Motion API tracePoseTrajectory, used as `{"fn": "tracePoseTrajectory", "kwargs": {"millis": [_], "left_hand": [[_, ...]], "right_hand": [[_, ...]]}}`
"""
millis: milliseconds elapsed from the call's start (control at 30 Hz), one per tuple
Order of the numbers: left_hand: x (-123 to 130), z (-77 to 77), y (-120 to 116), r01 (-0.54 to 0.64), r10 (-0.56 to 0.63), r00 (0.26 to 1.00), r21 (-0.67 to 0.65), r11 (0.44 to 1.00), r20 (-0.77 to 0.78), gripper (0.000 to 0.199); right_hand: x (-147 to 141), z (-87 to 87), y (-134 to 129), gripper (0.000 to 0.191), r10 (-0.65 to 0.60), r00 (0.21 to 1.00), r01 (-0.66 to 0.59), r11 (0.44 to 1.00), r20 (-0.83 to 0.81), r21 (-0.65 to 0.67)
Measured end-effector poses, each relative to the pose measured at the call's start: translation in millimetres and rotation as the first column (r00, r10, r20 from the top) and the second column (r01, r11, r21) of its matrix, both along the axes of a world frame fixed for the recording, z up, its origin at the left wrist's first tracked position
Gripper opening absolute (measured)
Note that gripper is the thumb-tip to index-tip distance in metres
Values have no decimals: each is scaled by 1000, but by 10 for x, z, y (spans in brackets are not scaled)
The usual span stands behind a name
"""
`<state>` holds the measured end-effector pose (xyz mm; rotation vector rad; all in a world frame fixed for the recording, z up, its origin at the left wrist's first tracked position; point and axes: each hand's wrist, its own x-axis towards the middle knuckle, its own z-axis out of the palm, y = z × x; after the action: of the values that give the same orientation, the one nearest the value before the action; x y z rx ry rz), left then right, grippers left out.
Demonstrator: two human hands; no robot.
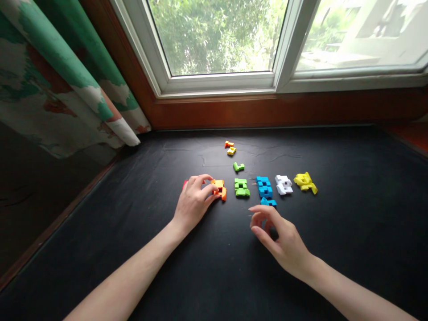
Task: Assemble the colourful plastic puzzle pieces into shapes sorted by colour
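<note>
My left hand (195, 198) has its thumb and fingers closed around an orange plastic toy piece (219, 186) lying on the black surface. Part of a red piece (185, 183) shows behind that hand; the rest is hidden. My right hand (279, 236) hovers with curved fingers apart and nothing visible between them. Just beyond its fingertips lies a small blue piece (268, 203), close to a larger blue piece (264, 186). Between the two hands, farther off, sits a green piece (241, 187). A white piece (284, 185) and a yellow piece (305, 182) continue the row rightward.
Behind the row lie a small green piece (238, 167), a small yellow piece (231, 151) and a small orange piece (228, 144). The black tabletop (351, 223) meets a wooden sill (267, 111) under a window. A patterned curtain (80, 80) hangs at the left.
</note>
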<state>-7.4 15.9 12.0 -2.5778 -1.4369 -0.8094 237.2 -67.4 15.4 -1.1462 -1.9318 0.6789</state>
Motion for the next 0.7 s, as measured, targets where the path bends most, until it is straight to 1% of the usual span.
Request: {"fn": "tracePoseTrajectory", "kwargs": {"millis": [233, 333, 400, 467, 567, 700], "left_hand": [[5, 4, 5, -32, 33, 998, 19, 999, -58, 4], [10, 8, 5, -25, 26, 997, 11, 1000, -78, 11], [19, 8, 13, -4, 4, 996, 3, 1000, -89, 17], [32, 2, 29, 32, -33, 994, -11, 999, -105, 19], [51, -13, 59, 87, -93, 989, -53, 995, -112, 16], [58, -31, 83, 143, -150, 986, -98, 985, -76, 12]], "right_hand": [[6, -23, -6, 25, 21, 1000, -21, 1000, 6, -3], [12, -24, -12, 25, 25, 1000, -25, 1000, 11, -8], [13, -21, -12, 25, 27, 1000, -27, 1000, 12, -15], [10, -19, -10, 25, 32, 999, -32, 999, 10, -19], [2, -17, -6, 25, 39, 999, -39, 999, 10, -22], [-4, -22, -2, 25, 45, 999, -45, 999, 5, -24]]}}
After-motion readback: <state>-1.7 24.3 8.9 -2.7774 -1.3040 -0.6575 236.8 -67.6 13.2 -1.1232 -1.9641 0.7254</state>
